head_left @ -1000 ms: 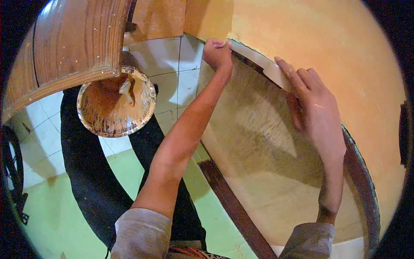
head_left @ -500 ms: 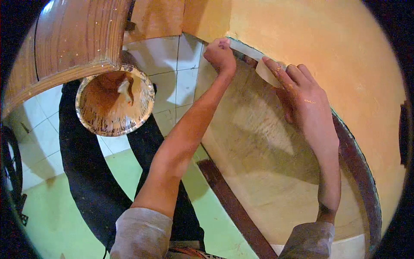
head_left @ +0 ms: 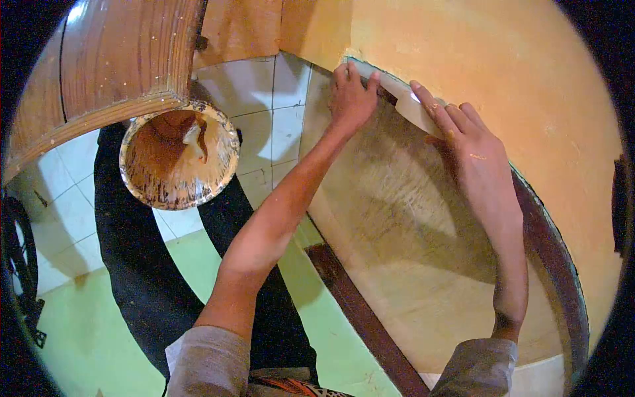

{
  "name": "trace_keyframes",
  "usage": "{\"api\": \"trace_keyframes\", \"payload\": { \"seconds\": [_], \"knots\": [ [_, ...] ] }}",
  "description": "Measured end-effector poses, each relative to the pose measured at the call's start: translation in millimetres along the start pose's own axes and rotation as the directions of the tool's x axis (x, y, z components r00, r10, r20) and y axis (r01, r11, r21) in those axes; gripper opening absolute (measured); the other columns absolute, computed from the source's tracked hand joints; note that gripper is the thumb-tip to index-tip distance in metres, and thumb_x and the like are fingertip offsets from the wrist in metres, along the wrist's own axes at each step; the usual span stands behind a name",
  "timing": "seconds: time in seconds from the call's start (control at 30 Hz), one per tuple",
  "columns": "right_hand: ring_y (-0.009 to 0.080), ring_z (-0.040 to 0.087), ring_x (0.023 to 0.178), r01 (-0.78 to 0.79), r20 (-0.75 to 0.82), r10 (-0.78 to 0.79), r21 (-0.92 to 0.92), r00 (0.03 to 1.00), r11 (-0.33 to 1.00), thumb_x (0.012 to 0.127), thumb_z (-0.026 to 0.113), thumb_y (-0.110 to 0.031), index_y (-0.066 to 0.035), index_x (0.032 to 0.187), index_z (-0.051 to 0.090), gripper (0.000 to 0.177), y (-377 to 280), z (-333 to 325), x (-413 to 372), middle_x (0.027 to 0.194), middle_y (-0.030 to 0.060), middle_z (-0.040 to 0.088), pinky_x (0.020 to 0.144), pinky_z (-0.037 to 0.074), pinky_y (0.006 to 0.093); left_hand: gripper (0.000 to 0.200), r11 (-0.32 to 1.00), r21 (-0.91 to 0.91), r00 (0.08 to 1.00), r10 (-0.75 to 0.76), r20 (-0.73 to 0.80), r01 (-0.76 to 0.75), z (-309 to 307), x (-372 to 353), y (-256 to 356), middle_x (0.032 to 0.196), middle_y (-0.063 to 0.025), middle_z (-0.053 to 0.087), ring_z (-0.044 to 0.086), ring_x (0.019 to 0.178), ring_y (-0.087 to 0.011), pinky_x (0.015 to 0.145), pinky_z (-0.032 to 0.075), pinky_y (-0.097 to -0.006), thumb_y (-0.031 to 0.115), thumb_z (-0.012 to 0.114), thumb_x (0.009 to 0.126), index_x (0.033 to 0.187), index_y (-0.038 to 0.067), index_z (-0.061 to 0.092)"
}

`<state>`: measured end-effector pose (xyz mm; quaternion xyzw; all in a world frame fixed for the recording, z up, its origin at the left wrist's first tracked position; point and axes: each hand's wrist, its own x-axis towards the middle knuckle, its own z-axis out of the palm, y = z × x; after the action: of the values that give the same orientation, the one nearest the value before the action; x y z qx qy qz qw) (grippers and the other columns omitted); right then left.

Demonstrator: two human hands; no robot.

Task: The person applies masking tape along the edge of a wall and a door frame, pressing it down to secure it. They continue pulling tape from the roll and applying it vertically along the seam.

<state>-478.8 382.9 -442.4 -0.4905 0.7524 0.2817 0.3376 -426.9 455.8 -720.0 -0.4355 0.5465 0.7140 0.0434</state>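
Observation:
My left hand (head_left: 352,96) lies flat with fingers spread on the upper edge of a tan wooden board (head_left: 410,251) that leans against the orange wall (head_left: 503,59). A strip of pale tape (head_left: 390,85) runs along that top edge where board meets wall. My right hand (head_left: 469,152) presses on the strip with its fingers extended, the fingertips on a loose pale piece of tape (head_left: 418,109). Both forearms reach up from grey sleeves at the bottom.
A round bowl (head_left: 178,155) smeared with brown paste stands on a black cloth (head_left: 132,258) over the tiled floor (head_left: 258,99). A curved wooden piece (head_left: 112,59) hangs at upper left. A dark wooden bar (head_left: 360,317) runs along the board's foot.
My left hand has opened from a fist and moved right along the board's top edge. My right hand stays on the tape strip, shifted slightly along it.

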Motion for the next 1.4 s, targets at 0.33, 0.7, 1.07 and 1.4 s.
{"api": "trace_keyframes", "payload": {
  "seconds": [0.33,0.7,1.07,1.4],
  "knots": [
    [0.0283,0.057,0.088,0.04,-0.037,-0.041,-0.034,0.998,0.999,0.084,0.069,-0.006,-0.024,0.153,0.04,0.076,-2.1,-17.1,-10.4,0.095,0.0096,0.06,0.074,0.054,0.0424,0.089,0.998,0.053,0.992,0.012,0.129,-0.019,0.6,15.7,-6.7,0.147,-0.0243,0.028,0.033,0.133,-0.0471,0.114,0.027,-0.053,0.056,0.051,0.096,0.148,-0.013,0.027],
    [0.0309,0.058,0.082,-0.105,0.052,0.1,0.095,0.994,0.99,0.076,0.061,0.013,-0.016,0.143,0.05,0.074,1.9,-26.0,-20.8,0.093,0.0133,0.056,0.075,0.052,0.0404,0.088,0.998,0.062,0.99,0.002,0.14,-0.011,4.5,15.7,-5.5,0.148,-0.0258,0.024,0.035,0.129,-0.0521,0.112,0.029,-0.0567,0.056,0.048,0.098,0.148,-0.012,0.023],
    [0.0307,0.056,0.078,0.042,-0.077,-0.049,-0.091,0.996,0.995,0.076,0.061,0.004,-0.021,0.133,0.062,0.062,-3.3,-37.4,-37.0,0.089,0.0123,0.051,0.069,0.051,0.0387,0.092,1.0,0.008,0.98,-0.018,0.196,0.017,-1.8,18.5,-3.8,0.149,-0.0269,0.019,0.029,0.131,-0.0525,0.114,0.026,-0.0543,0.059,0.047,0.098,0.149,-0.012,0.018],
    [0.0325,0.058,0.088,-0.005,-0.026,0.003,-0.049,1.0,0.999,0.072,0.058,0.009,-0.027,0.143,0.054,0.079,1.3,-30.5,-40.0,0.094,0.0135,0.054,0.076,0.052,0.0404,0.093,0.994,-0.069,0.988,0.087,0.126,-0.079,6.9,5.4,-1.6,0.157,-0.0358,0.013,0.017,0.145,-0.0499,0.119,0.019,-0.0543,0.058,0.042,0.1,0.15,-0.015,0.015]
  ]
}}
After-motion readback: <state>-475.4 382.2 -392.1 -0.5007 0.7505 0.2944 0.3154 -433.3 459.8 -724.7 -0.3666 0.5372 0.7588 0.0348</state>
